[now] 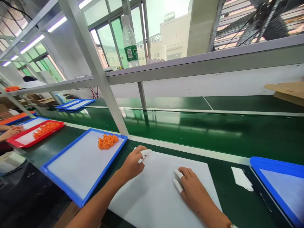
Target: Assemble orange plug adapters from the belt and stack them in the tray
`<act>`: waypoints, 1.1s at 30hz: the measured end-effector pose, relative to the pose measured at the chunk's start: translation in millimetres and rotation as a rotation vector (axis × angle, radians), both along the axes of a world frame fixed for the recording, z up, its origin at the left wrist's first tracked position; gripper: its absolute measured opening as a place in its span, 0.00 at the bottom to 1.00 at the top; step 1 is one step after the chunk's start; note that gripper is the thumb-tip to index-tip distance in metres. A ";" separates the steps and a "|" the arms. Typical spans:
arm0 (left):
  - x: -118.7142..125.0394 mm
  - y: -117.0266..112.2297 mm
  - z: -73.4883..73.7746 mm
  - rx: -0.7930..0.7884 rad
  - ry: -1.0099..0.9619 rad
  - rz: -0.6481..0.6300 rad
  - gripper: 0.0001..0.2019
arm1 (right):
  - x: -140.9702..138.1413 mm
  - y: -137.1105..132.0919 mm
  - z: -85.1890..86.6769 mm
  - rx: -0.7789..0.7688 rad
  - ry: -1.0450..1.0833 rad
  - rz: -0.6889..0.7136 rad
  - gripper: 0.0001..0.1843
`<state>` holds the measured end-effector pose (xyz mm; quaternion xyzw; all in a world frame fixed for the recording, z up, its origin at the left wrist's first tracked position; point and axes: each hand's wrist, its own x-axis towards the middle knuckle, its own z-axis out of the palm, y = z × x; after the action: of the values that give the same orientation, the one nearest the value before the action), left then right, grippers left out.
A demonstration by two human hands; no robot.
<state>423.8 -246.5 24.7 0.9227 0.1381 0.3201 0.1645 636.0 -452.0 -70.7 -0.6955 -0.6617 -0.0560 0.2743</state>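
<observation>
A white sheet point(163, 202) lies on the dark green bench in front of me. My left hand point(134, 163) is at its far left corner, fingers bent, with white finger covers on the thumb and a finger; nothing shows between them. Over the right part of the sheet rests my right hand point(192, 188), its two white-covered digits apart and holding nothing visible. Left of the sheet, a blue-rimmed tray point(73, 164) with a white base carries a cluster of small orange pieces point(108, 141) near its far right corner.
At the right edge sits another blue tray point(273, 163), beside a white scrap point(241, 178). A slanted metal post point(95, 63) rises behind the left tray. A bottle point(130, 42) stands on the shelf. Farther left, a person's hands point(14, 130) are at a red tray point(26, 142).
</observation>
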 end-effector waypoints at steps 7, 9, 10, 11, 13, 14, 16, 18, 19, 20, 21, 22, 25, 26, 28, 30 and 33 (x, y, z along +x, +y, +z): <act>-131.5 115.3 12.3 0.073 -0.097 0.963 0.26 | 8.8 -1.3 -28.2 0.000 -0.014 0.013 0.12; -157.7 132.5 0.9 0.056 0.007 0.967 0.29 | 11.7 -1.2 -34.2 0.005 -0.020 0.014 0.13; -167.2 138.0 -5.3 0.049 0.065 0.963 0.30 | 13.3 -1.1 -37.0 0.011 -0.023 0.017 0.12; -174.6 142.0 -11.1 0.044 0.122 0.958 0.30 | 14.9 -1.0 -39.5 0.020 -0.027 0.021 0.12; -184.4 146.8 -19.9 0.046 0.220 0.955 0.28 | 18.1 -1.1 -43.1 0.038 -0.035 0.030 0.12; -187.5 148.2 -22.6 0.052 0.258 0.956 0.26 | 19.5 -1.2 -44.0 0.045 -0.037 0.033 0.13; -191.4 149.6 -25.0 0.071 0.317 0.959 0.23 | 21.6 -1.4 -44.2 0.053 -0.041 0.035 0.14; -193.3 149.6 -24.2 0.091 0.354 0.957 0.21 | 22.9 -1.6 -42.9 0.060 -0.050 0.043 0.12; -193.7 149.5 -23.0 0.101 0.368 0.949 0.20 | 23.3 -1.5 -42.1 0.066 -0.056 0.050 0.12; -193.8 149.4 -21.4 0.109 0.380 0.936 0.20 | 23.6 -1.4 -41.4 0.073 -0.062 0.055 0.12; -193.6 149.5 -19.7 0.114 0.393 0.916 0.20 | 23.9 -1.2 -40.8 0.081 -0.068 0.058 0.12; -193.4 150.0 -18.0 0.116 0.408 0.891 0.21 | 24.0 -1.0 -40.4 0.088 -0.072 0.058 0.13; -193.6 154.2 -14.2 0.102 0.448 0.833 0.24 | 24.0 -0.4 -39.6 0.106 -0.073 0.048 0.14; -194.4 156.2 -13.7 0.096 0.457 0.829 0.25 | 23.8 -0.3 -39.6 0.108 -0.071 0.047 0.13; -196.7 160.6 -13.4 0.087 0.465 0.840 0.25 | 23.5 -0.2 -39.8 0.106 -0.067 0.051 0.12; -199.5 164.3 -13.8 0.079 0.465 0.858 0.25 | 23.3 -0.1 -40.8 0.095 -0.064 0.055 0.09; -202.4 166.7 -14.9 0.064 0.452 0.877 0.23 | 23.2 0.6 -44.1 0.081 -0.057 0.042 0.09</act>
<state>221.4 -79.8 9.9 0.8287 0.5357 0.1551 -0.0482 659.2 -451.4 -114.8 -0.6681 -0.6808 -0.0968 0.2841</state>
